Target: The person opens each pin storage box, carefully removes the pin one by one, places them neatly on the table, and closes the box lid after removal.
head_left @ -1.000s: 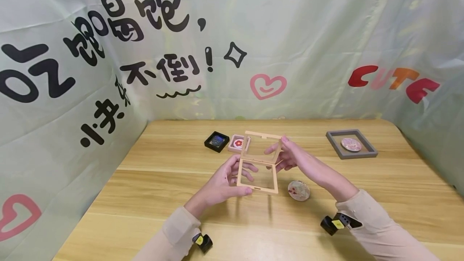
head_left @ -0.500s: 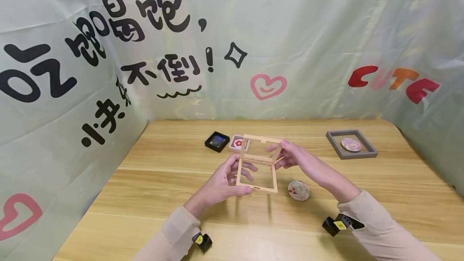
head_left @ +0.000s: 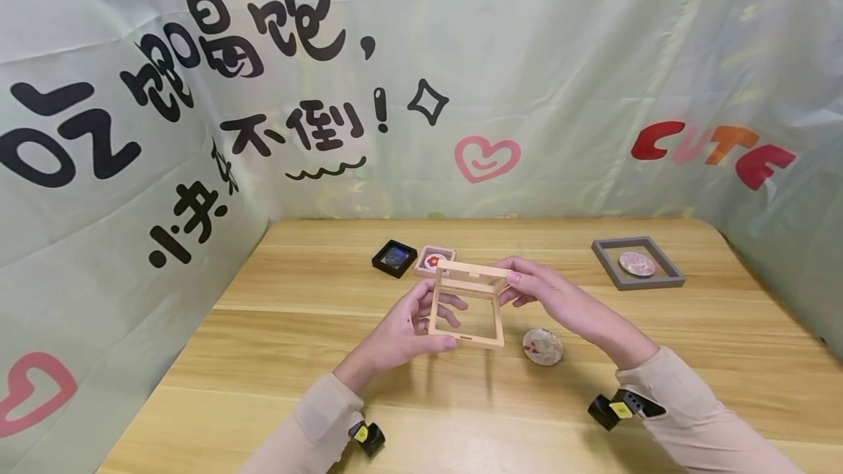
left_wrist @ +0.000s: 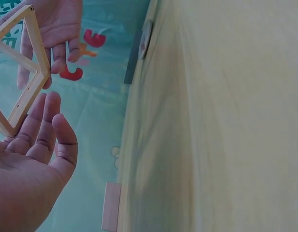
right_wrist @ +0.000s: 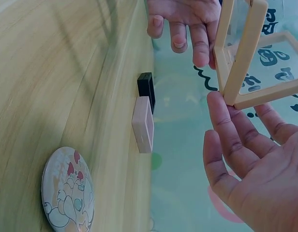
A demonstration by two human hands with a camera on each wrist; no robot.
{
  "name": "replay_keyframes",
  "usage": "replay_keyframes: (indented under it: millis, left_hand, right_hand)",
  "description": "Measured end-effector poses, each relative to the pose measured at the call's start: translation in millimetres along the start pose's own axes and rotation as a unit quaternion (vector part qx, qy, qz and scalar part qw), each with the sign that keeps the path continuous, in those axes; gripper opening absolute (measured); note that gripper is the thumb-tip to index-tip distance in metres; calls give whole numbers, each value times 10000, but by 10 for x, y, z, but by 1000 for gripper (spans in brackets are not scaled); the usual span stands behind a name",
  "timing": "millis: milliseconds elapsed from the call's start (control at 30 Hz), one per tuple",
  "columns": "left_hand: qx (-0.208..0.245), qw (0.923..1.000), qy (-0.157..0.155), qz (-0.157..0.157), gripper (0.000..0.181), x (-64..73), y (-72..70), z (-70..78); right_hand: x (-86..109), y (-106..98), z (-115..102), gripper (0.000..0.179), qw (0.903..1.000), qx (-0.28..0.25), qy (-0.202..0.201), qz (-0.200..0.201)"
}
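Observation:
A hinged, peach-coloured display frame (head_left: pixel 467 288) with clear film windows is held above the table, its two halves partly folded toward each other. My left hand (head_left: pixel 405 331) grips the left side of the lower half, thumb along the front edge and fingers underneath. At the upper half's right corner, my right hand (head_left: pixel 549 291) holds the rim, with its thumb on top. In the right wrist view the frame (right_wrist: pixel 243 58) stands as a narrow V. A round printed badge (head_left: pixel 543 347) lies on the table below my right hand, showing a cartoon figure and red hearts.
Behind the hands lie a small black frame (head_left: pixel 394 258) and a pink frame (head_left: pixel 421 271) with a red-flower badge (head_left: pixel 434 261). At the back right a grey frame (head_left: pixel 648 284) surrounds a pinkish round badge (head_left: pixel 637 264). A printed fabric backdrop (head_left: pixel 560 79) borders the wooden table (head_left: pixel 296 328).
The upper half of the display frame has tilted down toward the lower half, and my right hand has lowered with it. My left hand keeps its place.

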State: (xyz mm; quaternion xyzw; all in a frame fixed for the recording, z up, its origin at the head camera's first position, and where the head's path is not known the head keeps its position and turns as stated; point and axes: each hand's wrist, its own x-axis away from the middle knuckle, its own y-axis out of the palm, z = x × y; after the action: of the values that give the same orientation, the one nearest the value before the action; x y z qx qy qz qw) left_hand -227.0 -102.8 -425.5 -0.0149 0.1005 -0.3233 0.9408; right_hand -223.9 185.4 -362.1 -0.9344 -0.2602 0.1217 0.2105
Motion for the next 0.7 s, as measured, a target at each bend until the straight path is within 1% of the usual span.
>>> replay_keyframes:
  millis: [200,300,467,700]
  left_hand:
    - [-145,9999,-55,24,76,-10,-1,4]
    - [-238,9997,-96,46,75,-13,0,9]
    - [-230,9997,-111,31,72,-18,-2,13]
    - [-181,9997,-122,59,74,-26,-5,15]
  right_hand:
    - [28,2,3,41,9999,122,-20,16]
    - [48,5,27,39,9998,18,-179,-33]
    - [69,8,81,40,9991,-140,-387,-95]
    - [78,-1,104,48,9985,297,-456,94]
